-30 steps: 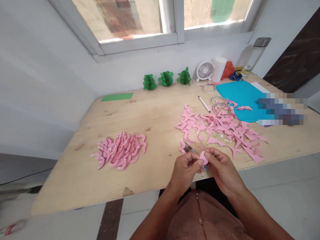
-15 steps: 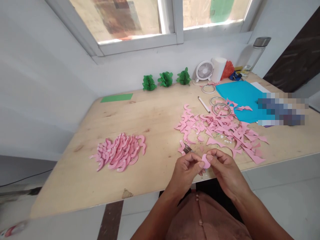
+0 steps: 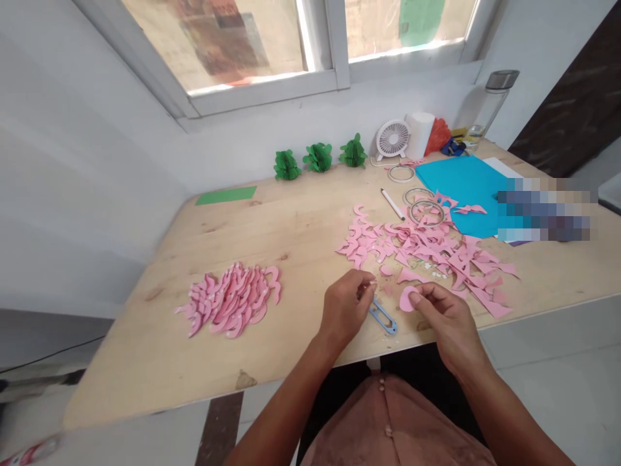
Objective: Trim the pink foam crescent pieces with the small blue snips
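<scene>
Since the rounded pink piece point(image 3: 406, 299) looks thin and flat, like paper or light card, it is probably almost weightless, stiff enough to hold its outline yet easy to crease. It sits just right of centre in the lower half of the frame, above the near part of the worktop point(image 3: 301, 226). The right hand point(image 3: 450, 325) has it by its right edge, the grip closed to a narrow pinch with the thumb laid on the face; most of the piece juts out free to the left. Such an edge hold seems sound: light pressure should do, whereas a hard squeeze or a pull on a narrow part could bend or tear it.

The left hand point(image 3: 345, 304), nearer the centre, has its fingers curled and their tips close together, but whether they hold anything small cannot be told. Beside it lies a blue tool point(image 3: 383, 317), partly hidden. Loose pink scraps point(image 3: 456, 255) spread at right, and a heap of curved pink pieces point(image 3: 237, 298) lies at lower left; these overlap, so an exposed outer edge looks the easiest place to take one.
</scene>
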A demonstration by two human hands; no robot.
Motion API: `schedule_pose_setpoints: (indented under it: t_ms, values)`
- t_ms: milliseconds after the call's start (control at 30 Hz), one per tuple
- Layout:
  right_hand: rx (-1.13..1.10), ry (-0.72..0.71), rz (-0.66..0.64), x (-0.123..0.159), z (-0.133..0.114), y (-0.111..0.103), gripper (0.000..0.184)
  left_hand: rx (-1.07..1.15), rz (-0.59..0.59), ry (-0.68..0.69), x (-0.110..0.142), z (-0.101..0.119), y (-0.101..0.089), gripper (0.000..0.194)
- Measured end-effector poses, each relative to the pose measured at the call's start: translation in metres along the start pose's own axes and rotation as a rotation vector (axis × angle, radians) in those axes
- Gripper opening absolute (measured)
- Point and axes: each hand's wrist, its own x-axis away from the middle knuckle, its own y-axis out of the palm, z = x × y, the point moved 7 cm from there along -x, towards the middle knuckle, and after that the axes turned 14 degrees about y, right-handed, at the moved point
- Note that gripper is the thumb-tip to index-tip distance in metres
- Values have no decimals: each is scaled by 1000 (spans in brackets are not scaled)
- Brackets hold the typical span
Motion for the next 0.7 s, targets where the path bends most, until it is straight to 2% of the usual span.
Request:
schedule_pose_setpoints:
  t_ms: [100, 267, 467, 700]
  values:
    - [49, -22, 26, -1, 0, -5, 21, -437, -222, 242, -20, 2, 15, 18]
    - [90, -81, 40, -2, 1, -10, 18, -547, -335, 361, -40, 0, 37, 19]
    - [111, -59, 31, -3, 2, -12, 21, -564, -365, 398, -50, -3, 47, 15]
    - [164, -122, 80, -8, -1, -19, 22, -457, -282, 342, -50, -2, 43, 15]
